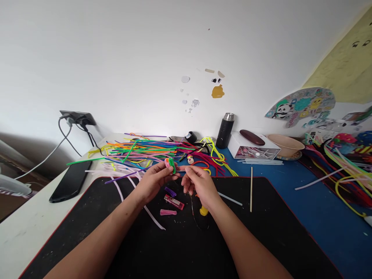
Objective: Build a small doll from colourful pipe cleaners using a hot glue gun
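Observation:
My left hand (157, 179) is closed around a small coil of green, orange and pink pipe cleaners (171, 164), held above the black desk mat. Close beside it, my right hand (200, 185) is pinched, its fingertips pointing at the coil; what sits between them is too small to make out. A thin dark strand (193, 211) hangs below the right fingers down to the mat. Under the hands lie a pink lighter (174, 202), a folded pink pipe cleaner (168, 212) and a purple one (170, 191). A yellow piece (204, 211) shows partly behind my right wrist.
Many coloured pipe cleaners (145, 149) spread behind the mat (162, 255). A black phone (71, 181) lies left. A wooden stick (251, 190) and glue sticks (231, 198) lie right. Behind stand a black flask (225, 131), a white box (232, 144) and a beige bowl (286, 145).

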Demonstrator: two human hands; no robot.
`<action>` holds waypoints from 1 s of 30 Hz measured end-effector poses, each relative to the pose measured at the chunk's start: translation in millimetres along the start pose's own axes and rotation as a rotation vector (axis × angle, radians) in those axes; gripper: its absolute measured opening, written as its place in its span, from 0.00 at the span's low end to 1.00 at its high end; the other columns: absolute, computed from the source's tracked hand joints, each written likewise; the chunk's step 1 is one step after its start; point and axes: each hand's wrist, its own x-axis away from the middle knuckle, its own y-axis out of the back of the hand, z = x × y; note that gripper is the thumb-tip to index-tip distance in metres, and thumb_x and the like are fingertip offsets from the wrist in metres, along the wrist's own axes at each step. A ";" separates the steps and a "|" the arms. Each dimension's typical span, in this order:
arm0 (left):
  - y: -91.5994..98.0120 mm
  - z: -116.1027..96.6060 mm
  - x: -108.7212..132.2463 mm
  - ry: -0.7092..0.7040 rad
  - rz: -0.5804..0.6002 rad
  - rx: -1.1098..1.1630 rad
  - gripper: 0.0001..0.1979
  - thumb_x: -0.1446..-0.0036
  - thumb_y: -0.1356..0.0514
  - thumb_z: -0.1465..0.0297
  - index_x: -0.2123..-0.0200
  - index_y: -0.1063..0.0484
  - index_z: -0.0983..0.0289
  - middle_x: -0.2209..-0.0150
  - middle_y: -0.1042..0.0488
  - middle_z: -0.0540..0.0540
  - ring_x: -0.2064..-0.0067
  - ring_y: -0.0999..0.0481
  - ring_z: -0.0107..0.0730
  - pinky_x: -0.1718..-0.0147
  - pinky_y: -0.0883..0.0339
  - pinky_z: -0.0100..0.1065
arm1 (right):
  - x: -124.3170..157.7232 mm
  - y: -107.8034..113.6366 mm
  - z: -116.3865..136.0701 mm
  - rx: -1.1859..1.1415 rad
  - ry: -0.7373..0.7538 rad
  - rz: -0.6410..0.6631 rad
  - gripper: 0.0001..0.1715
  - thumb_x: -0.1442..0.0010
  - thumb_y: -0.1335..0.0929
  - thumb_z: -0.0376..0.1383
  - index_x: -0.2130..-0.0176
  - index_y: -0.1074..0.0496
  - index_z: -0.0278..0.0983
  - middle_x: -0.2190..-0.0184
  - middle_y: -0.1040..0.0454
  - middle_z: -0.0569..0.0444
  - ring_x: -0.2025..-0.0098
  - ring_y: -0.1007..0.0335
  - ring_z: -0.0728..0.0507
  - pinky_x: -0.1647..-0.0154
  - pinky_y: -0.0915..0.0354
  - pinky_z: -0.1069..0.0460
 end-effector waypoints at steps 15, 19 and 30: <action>-3.8 0.2 0.8 -0.062 -0.061 -0.101 0.19 0.54 0.21 0.62 0.64 0.21 0.64 0.68 0.21 0.52 0.68 0.23 0.31 0.64 0.28 0.33 | 2.2 -2.1 -1.9 0.111 -0.022 0.084 0.36 0.36 0.29 0.59 0.43 0.21 0.35 0.73 0.22 0.55 0.80 0.27 0.49 0.83 0.43 0.56; -3.3 0.4 1.1 -0.078 -0.095 -0.120 0.19 0.55 0.20 0.64 0.65 0.23 0.63 0.66 0.22 0.50 0.68 0.24 0.29 0.64 0.29 0.33 | 2.4 -2.5 -3.4 0.112 -0.026 0.094 0.36 0.36 0.30 0.59 0.43 0.21 0.36 0.73 0.22 0.55 0.80 0.27 0.49 0.84 0.43 0.56; -2.1 -3.2 1.2 -0.071 -0.106 -0.195 0.20 0.57 0.20 0.61 0.67 0.24 0.63 0.72 0.24 0.49 0.70 0.25 0.31 0.67 0.32 0.32 | 1.8 -2.8 -5.9 0.146 -0.012 0.126 0.36 0.35 0.31 0.61 0.45 0.21 0.36 0.74 0.23 0.56 0.80 0.28 0.49 0.84 0.44 0.57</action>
